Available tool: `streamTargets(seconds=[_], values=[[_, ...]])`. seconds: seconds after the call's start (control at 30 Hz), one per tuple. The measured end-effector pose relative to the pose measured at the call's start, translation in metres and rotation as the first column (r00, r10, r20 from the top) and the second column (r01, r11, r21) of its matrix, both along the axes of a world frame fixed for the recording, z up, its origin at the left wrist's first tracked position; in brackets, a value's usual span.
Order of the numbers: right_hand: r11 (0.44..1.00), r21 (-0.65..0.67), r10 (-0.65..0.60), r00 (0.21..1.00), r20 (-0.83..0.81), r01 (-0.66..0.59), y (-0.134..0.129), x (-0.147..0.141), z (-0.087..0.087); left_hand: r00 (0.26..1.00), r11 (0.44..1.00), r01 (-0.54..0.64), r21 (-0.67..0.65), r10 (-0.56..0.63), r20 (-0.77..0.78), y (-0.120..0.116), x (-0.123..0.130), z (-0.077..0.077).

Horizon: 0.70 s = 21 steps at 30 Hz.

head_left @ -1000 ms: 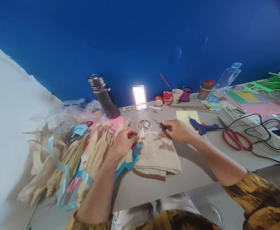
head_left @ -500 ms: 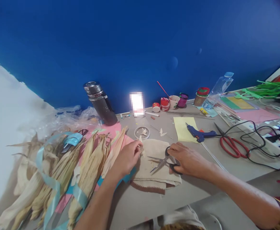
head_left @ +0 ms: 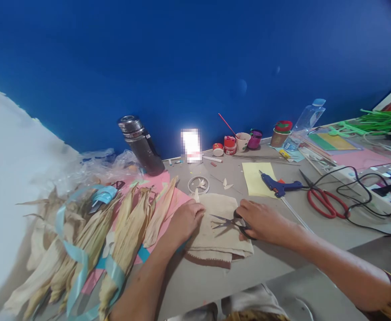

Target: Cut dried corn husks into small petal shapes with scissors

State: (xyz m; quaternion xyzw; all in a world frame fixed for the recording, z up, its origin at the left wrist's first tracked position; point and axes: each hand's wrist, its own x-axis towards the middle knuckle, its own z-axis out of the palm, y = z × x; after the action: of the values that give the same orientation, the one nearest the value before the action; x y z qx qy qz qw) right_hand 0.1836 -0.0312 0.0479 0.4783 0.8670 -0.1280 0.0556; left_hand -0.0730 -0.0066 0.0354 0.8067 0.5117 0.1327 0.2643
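Note:
A folded beige cloth (head_left: pixel 215 243) lies on the table before me. Over its left side, my left hand (head_left: pixel 189 217) pinches a small pale piece of husk (head_left: pixel 196 194) that sticks up past the fingertips. My right hand (head_left: pixel 257 219) grips the black handles of small scissors (head_left: pixel 229 221) at the cloth's right edge. Their blades point left toward my left hand, slightly apart and not touching the husk. Tiny pale scraps lie on the cloth. Behind it are a roll of tape (head_left: pixel 198 184) with a small husk flower inside and another small husk piece (head_left: pixel 228 183).
Dried corn husks (head_left: pixel 128 236) and light-blue ribbon (head_left: pixel 73 254) cover the left side. A dark thermos (head_left: pixel 144 149) stands behind. To the right are a blue glue gun (head_left: pixel 280 185) on yellow paper, red-handled scissors (head_left: pixel 327 205), a power strip with cables and a plastic bottle (head_left: pixel 309 118).
My left hand has moved slightly right and down with the husk piece. The scissors in my right hand have turned flatter, and their blades are closer together.

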Motion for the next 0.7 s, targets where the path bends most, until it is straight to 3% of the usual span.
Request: streamTargets(seconds=[0.1,0.23,0.37,0.43,0.53,0.63,0.7], values=[[0.999,-0.02,0.032,0.997,-0.069,-0.033,0.004,0.003,-0.003,0.997,0.999,-0.038,0.038,0.035,0.063,0.003,0.0,-0.004],[0.999,-0.045,0.014,0.986,-0.166,-0.022,0.003,0.011,-0.008,0.95,0.988,-0.148,0.048,0.129,0.283,0.008,-0.006,-0.006],[0.999,-0.035,-0.028,0.959,-0.283,0.019,-0.004,0.017,-0.02,0.775,0.938,-0.245,-0.245,0.341,0.532,0.009,-0.011,-0.002],[0.999,-0.013,-0.042,0.939,-0.34,0.04,-0.007,0.02,-0.029,0.645,0.886,-0.204,-0.416,0.441,0.624,0.009,-0.011,0.0],[0.999,0.039,-0.019,0.93,-0.367,0.035,-0.008,0.022,-0.038,0.497,0.843,-0.108,-0.527,0.505,0.706,0.008,-0.009,0.001],[0.997,0.08,0.021,0.947,-0.319,0.005,-0.005,0.022,-0.034,0.471,0.828,-0.069,-0.557,0.519,0.713,0.008,-0.008,0.001],[0.999,0.039,0.011,0.963,-0.268,0.0,-0.003,0.02,-0.025,0.484,0.823,-0.08,-0.562,0.525,0.7,0.008,-0.007,0.002]])
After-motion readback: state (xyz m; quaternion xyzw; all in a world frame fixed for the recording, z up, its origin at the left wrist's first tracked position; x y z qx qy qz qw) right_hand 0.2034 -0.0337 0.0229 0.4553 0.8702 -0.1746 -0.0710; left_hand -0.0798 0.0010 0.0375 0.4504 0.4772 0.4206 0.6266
